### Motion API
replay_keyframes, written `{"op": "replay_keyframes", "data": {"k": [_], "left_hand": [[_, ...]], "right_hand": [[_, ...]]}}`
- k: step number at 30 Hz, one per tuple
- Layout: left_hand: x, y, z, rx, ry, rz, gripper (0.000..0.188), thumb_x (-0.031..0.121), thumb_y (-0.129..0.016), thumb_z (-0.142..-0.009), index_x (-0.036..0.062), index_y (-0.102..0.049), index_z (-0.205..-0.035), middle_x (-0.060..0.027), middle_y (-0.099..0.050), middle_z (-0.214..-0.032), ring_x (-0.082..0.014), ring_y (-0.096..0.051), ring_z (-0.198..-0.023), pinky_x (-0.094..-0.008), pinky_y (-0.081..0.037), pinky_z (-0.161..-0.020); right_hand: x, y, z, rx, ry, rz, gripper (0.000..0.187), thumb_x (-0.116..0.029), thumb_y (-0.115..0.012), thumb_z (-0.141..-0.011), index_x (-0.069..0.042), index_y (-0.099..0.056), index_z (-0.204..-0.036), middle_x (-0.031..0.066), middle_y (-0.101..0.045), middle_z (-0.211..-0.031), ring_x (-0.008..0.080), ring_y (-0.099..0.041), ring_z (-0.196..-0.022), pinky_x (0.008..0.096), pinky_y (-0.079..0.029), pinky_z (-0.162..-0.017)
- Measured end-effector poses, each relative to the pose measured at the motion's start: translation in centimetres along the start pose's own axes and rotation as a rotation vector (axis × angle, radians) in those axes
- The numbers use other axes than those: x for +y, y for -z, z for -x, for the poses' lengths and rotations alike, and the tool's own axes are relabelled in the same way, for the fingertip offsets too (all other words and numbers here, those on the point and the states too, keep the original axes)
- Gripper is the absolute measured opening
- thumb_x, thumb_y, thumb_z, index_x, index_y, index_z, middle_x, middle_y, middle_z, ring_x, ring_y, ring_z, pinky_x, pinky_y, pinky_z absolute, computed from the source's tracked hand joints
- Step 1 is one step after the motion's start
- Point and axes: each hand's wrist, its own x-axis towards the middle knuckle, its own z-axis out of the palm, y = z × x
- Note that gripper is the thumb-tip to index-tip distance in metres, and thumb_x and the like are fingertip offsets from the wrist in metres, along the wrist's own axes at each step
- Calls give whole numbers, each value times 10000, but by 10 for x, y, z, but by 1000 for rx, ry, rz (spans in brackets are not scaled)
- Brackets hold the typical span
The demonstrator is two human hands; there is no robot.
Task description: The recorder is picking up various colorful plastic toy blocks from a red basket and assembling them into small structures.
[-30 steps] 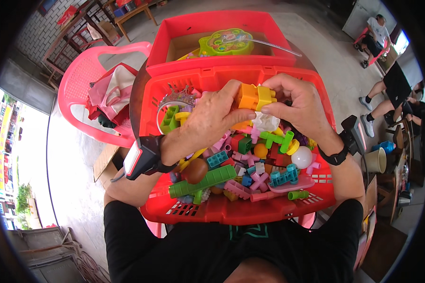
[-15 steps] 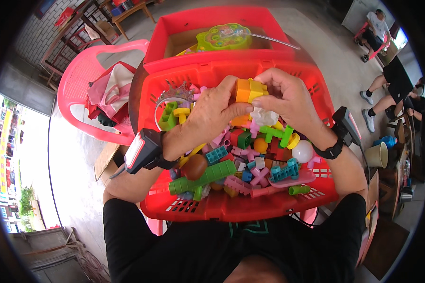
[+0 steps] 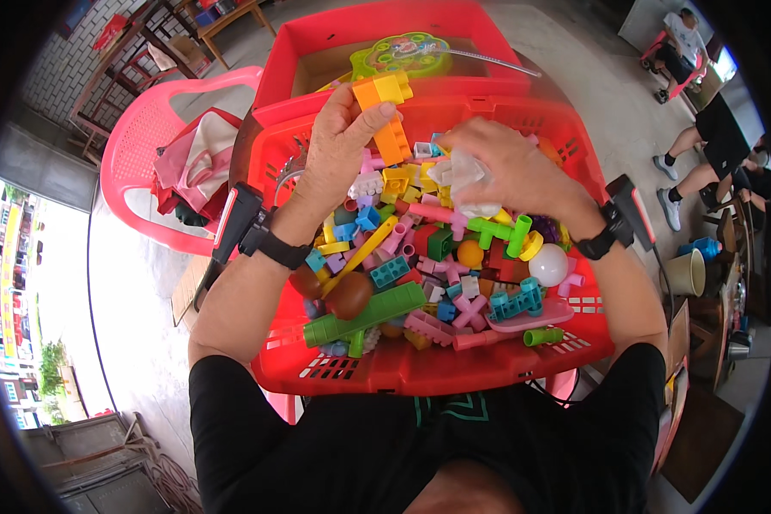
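Note:
My left hand (image 3: 332,147) grips a stack of orange and yellow toy building blocks (image 3: 391,137) between thumb and fingers, above the far left part of a red plastic basket (image 3: 480,374). Loose colourful toy pieces fill the basket. Over its far right part, my right hand (image 3: 516,167) reaches down, its fingers smeared by motion. Right by those fingers is a whitish, partly see-through crumpled piece (image 3: 468,182); whether they hold it I cannot tell. Yellow blocks (image 3: 395,182) lie below the held stack. Nearer me are a green tube piece (image 3: 370,312) and a white ball (image 3: 548,265).
Behind the basket stands a red box (image 3: 274,90) with a yellow-green toy (image 3: 398,56) in it. A pink chair (image 3: 128,137) holding cloth is at the left. People sit at the far right, near a beige bucket (image 3: 685,272).
My hands have parted. The left moved left with the blocks, now seen as a longer tilted stack. My right hand has let go of them and dropped toward the loose pieces.

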Motion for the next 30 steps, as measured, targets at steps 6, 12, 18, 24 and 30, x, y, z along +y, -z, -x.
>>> {"op": "replay_keyframes", "data": {"k": [6,12,18,24,30], "left_hand": [[1,-3,0,-31,7,-46,360,240,-589,-899,32,-496,-1179,-80,-607,-981,-135,-602,-901,-278,-527,-746],[-9,2,-2,-52,16,39,355,238,-588,-901,34,-497,-1178,-74,-600,-986,-128,-604,-880,-267,-521,-743],[-9,3,-1,-79,30,-58,360,246,-585,-902,26,-490,-1171,-87,-601,-958,-139,-605,-868,-304,-533,-758],[-5,-3,3,-69,112,20,368,295,-517,-936,10,-488,-1167,-106,-607,-945,-166,-609,-868,-318,-529,-770],[-13,1,0,-49,115,58,383,310,-483,-949,10,-482,-1186,-107,-605,-955,-183,-612,-887,-327,-530,-774]], "right_hand": [[8,-19,9,-323,46,492,264,-213,-662,-727,-79,-594,-944,115,-585,-991,271,-576,-910,402,-450,-821],[-40,-9,10,-654,284,-211,170,-117,-586,-747,-64,-589,-908,87,-605,-859,259,-586,-866,395,-437,-793],[-40,10,1,-987,29,-163,253,-200,-632,-750,-63,-598,-960,94,-595,-911,263,-582,-892,364,-445,-778],[2,10,-1,-192,-73,222,332,-164,-600,-791,-90,-562,-1113,117,-530,-1140,270,-543,-1039,381,-454,-840],[27,-29,-4,-27,62,502,530,-16,-544,-774,-122,-460,-1287,125,-420,-1306,304,-455,-1181,390,-445,-926]]}}
